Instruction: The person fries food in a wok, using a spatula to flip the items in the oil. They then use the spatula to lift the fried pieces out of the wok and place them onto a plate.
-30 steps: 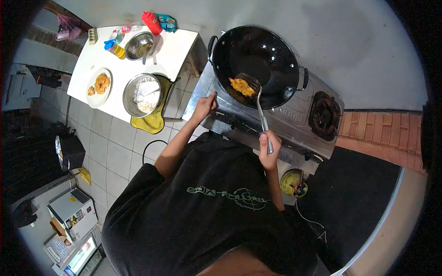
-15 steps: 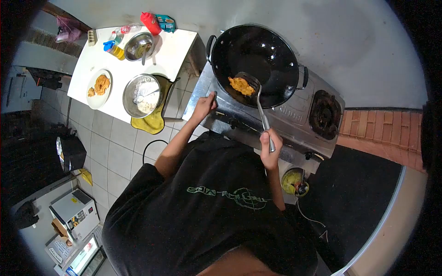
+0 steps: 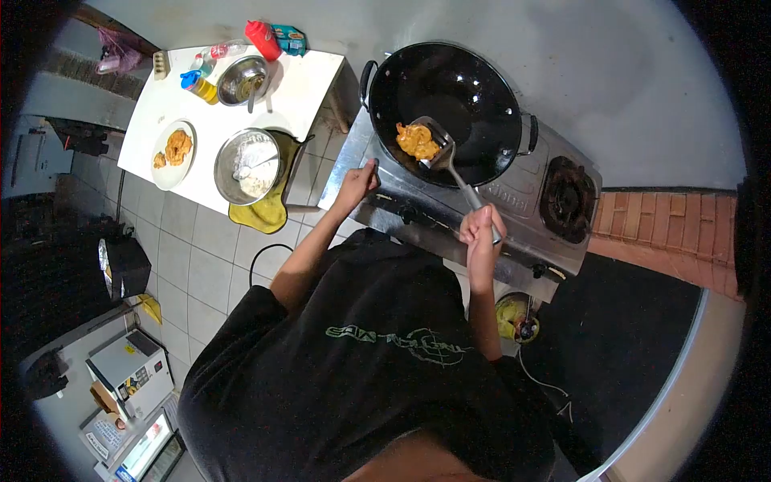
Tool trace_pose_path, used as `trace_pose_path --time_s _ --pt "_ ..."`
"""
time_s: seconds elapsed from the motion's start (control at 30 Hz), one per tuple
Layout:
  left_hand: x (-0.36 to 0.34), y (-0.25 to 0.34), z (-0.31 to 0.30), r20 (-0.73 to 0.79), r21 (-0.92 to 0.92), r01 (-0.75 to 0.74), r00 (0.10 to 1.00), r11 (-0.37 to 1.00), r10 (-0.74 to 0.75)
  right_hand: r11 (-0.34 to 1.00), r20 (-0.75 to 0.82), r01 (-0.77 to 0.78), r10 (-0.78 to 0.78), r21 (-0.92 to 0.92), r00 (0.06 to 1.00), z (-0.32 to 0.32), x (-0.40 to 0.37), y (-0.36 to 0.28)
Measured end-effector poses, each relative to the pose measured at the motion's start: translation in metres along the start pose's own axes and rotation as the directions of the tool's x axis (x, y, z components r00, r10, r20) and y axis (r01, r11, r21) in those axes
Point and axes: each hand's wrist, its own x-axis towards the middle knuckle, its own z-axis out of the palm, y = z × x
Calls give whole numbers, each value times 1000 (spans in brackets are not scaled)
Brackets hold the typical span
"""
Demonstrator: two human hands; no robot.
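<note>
My right hand is closed around the handle of a metal spatula, whose slotted head is in the black wok. A golden-orange fried piece lies against the spatula head, toward the wok's lower left side. My left hand rests at the left front edge of the steel stove, below the wok. Its fingers are curled in; whether anything is between them is too small to tell.
At the left, a white table bears a plate of fried pieces, a bowl of white flour, a second metal bowl and bottles. A bare burner is right of the wok. A green container stands below the stove.
My right hand has shifted slightly right and up, with the spatula turned and its head tilted differently. The fried piece has moved slightly left. My left hand has stayed in place.
</note>
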Motion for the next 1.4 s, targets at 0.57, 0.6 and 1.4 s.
trace_pose_path --time_s 0.57,0.6,1.4 --pt "1 -3 -1 -13 7 22 1000 1000 -22 992 -24 -19 22 128 999 -6 12 7" --pt "2 -3 -1 -12 8 21 1000 1000 -21 991 -26 -8 11 131 1000 -5 12 6" --pt "3 -4 0 -9 26 -24 1000 999 24 981 34 -38 32 191 999 16 28 17"
